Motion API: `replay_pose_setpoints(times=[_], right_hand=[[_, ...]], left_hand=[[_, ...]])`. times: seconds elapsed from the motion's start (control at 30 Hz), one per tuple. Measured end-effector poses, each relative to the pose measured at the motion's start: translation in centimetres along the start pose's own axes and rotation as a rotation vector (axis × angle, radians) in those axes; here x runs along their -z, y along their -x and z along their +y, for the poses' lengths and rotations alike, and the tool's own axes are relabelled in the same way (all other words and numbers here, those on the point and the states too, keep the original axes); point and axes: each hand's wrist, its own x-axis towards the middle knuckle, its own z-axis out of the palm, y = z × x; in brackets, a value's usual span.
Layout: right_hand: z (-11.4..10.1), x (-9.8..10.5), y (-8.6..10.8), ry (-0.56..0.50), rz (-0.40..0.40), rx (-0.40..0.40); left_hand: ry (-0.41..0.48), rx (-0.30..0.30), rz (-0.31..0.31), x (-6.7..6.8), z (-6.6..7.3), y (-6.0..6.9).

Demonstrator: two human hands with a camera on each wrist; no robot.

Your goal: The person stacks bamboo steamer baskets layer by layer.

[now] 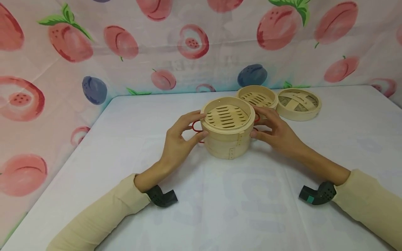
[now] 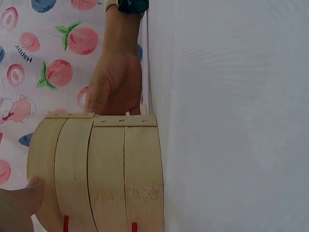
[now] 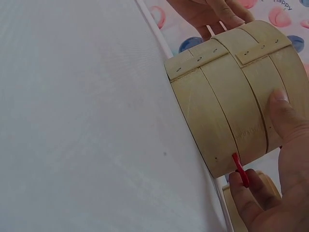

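Observation:
Two round bamboo steamer tiers [image 1: 226,139] stand stacked on the white table, the slatted floor of the upper one showing from above. Red loop handles [image 1: 196,126] stick out at both sides. My left hand [image 1: 178,141] grips the upper tier's left side, thumb on the front wall and fingers at the rim. On the right side my right hand [image 1: 277,132] holds the same tier, thumb [image 3: 282,108] on its wall, with other fingers near a red handle [image 3: 240,170] in the right wrist view. The stacked walls [image 2: 106,164] fill the lower left wrist view.
Behind the stack to the right is another slatted steamer tier [image 1: 272,104]. Beside it lies a round woven lid [image 1: 298,114] with a strap handle, on the table [image 1: 251,216]. A fruit-patterned cloth [image 1: 125,69] hangs behind the table.

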Motion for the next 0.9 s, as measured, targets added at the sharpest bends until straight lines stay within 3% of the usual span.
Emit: replay_pose_setpoints(times=[0.27,0.53,0.9], right_hand=[[-0.3,0.0,-0.1,0.031,0.020,0.009],[-0.3,-0.3,-0.1,0.098,0.016,0.010],[-0.4,-0.4,0.1,0.081,0.025,0.056]], left_hand=[[-0.046,0.030,-0.016,-0.2,-2.5,0.1],[-0.062,0.030,-0.028,-0.5,-2.7,0.5],[-0.085,0.050,-0.056,-0.8,-2.9,0.4]])
